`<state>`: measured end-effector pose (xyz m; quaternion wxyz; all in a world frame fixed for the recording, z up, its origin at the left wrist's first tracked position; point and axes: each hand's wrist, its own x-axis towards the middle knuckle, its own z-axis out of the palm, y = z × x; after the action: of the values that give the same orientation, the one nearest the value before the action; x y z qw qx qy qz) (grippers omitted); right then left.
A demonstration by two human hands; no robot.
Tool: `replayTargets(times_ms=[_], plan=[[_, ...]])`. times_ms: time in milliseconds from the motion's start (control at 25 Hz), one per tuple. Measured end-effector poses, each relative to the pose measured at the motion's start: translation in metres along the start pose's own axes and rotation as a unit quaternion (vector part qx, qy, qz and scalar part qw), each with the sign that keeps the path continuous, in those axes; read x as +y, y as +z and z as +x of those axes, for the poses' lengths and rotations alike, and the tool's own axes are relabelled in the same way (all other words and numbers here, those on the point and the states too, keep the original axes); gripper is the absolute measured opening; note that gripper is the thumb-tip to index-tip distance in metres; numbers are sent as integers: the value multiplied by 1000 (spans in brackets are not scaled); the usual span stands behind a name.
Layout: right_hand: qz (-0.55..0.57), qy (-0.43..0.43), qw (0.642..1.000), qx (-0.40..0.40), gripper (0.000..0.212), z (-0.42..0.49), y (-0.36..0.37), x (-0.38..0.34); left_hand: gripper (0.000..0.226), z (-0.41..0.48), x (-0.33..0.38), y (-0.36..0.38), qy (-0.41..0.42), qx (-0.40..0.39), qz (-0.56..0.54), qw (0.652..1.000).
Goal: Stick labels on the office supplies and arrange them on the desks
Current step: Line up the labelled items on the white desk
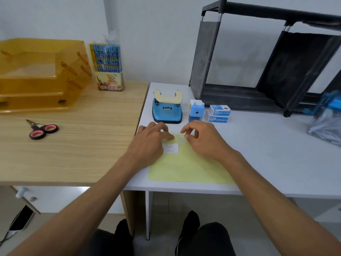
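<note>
A yellow label sheet (186, 167) lies on the white desk (267, 150), with a white handwritten label (171, 149) and a few small labels (181, 139) at its far end. My left hand (153, 140) presses its fingertips on the sheet's far left corner. My right hand (201, 138) pinches at a small label near the sheet's top edge. Behind the sheet stand a blue hole punch (167, 108), a blue pencil sharpener (196, 110) and two stacked binder clip boxes (218, 114).
On the wooden desk (83, 145) to the left are pink-handled scissors (41, 129), an orange tiered paper tray (40, 74) and a box of pencils (108, 65). A dark fabric rack (262, 58) lies at the back right, with a plastic bag (326, 122) beside it.
</note>
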<state>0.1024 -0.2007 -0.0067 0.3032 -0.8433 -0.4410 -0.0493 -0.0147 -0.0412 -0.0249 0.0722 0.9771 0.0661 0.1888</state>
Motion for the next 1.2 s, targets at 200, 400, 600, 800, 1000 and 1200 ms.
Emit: replayTargets(times_ms=[200,400,600,800,1000,1200], plan=[[-15,22,992,-124,19,1,-14,-2,59,1,-1,4,-9,8,-2,1000],[4,57,986,-160,15,6,-19,-2,48,0,0,5,-40,22,-39,998],[10,75,986,-150,11,4,-18,-5,47,0,1,5,-47,24,-47,997],[-32,94,985,-140,13,6,-16,-17,49,-1,3,0,42,18,3,999],[-25,129,980,-148,19,6,-15,-26,36,-2,4,1,41,-4,-6,999],[-33,156,976,-150,19,8,-13,-29,36,-2,3,2,36,-2,-11,999]])
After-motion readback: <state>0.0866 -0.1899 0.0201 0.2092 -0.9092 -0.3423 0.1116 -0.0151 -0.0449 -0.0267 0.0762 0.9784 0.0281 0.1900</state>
